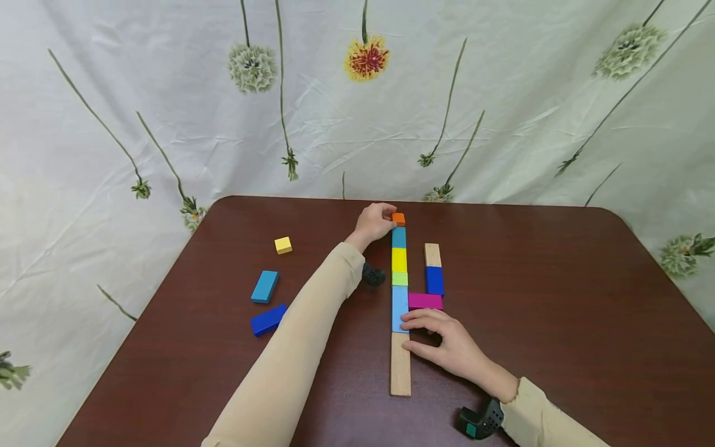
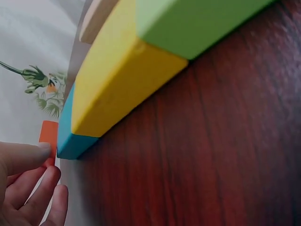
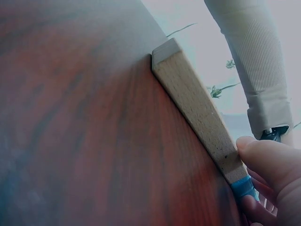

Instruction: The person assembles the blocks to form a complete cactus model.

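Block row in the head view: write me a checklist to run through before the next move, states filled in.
1. Left hand on the orange block: ok, thumb and fingers pinch it.
2. Orange block fully flush with the neighbouring teal block: cannot tell.
3. Right hand clear of the row: not ok, it touches the light blue block and the near wooden block.
4. Those two end to end: ok.
5. Magenta block beside the light blue block: ok.
6. Dark blue block at the left fully visible: not ok, the left sleeve hides one end.
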The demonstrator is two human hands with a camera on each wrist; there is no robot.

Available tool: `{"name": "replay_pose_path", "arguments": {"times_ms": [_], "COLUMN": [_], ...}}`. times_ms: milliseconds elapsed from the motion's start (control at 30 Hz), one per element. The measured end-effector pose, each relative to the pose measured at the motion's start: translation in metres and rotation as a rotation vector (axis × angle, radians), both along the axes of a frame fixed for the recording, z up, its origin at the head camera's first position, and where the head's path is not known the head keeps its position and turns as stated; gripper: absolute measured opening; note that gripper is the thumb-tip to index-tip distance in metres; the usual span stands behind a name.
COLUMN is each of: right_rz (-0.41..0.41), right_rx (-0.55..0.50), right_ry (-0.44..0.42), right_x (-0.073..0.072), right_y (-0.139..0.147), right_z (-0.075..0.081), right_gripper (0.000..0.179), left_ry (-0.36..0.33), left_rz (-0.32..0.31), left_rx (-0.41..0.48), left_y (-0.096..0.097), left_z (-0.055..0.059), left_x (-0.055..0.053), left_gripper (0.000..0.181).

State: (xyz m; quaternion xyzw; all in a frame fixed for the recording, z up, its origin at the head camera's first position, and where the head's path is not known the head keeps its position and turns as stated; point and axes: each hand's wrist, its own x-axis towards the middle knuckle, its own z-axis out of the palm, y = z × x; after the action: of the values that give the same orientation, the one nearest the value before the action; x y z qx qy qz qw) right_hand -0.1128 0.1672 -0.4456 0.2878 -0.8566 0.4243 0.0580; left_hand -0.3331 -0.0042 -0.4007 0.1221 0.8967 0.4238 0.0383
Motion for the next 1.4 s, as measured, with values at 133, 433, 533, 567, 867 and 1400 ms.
{"name": "replay_pose_path", "arguments": {"times_ms": [133, 433, 533, 567, 867, 1400], "right_rz": [0.005, 0.01, 0.009, 0.009, 0.007, 0.005], "right_rx": [-0.002, -0.001, 0.0, 0.001, 0.002, -0.001], "right_ry": [0.008, 0.011, 0.013, 0.013, 0.003, 0.008], "right_x": [0.0, 0.0, 0.0, 0.0, -0.001, -0.001], "right_y": [0.0, 0.0, 0.0, 0.0, 0.0, 0.001], "right_z": [-0.001, 0.0, 0.0, 0.0, 0.001, -0.001], "right_gripper": [0.026, 0.025, 0.025, 0.025, 0.026, 0.026], "left_ry": [-0.009, -0.005, -0.006, -0.006, 0.001, -0.001], "left_rz": [-0.011, -0.023, -0.028, -0.029, 0.021, 0.094], "left_rx": [0.0, -0.031, -0.019, -0.015, 0.04, 0.097], "left_y": [-0.001, -0.002, -0.002, -0.002, 0.0, 0.002], "left_z": [-0.003, -0.008, -0.009, -0.01, -0.015, -0.017], "left_x": [0.0, -0.001, -0.001, -0.002, -0.001, 0.0], "left_gripper": [0.039, 0.036, 0.036, 0.036, 0.032, 0.03]}}
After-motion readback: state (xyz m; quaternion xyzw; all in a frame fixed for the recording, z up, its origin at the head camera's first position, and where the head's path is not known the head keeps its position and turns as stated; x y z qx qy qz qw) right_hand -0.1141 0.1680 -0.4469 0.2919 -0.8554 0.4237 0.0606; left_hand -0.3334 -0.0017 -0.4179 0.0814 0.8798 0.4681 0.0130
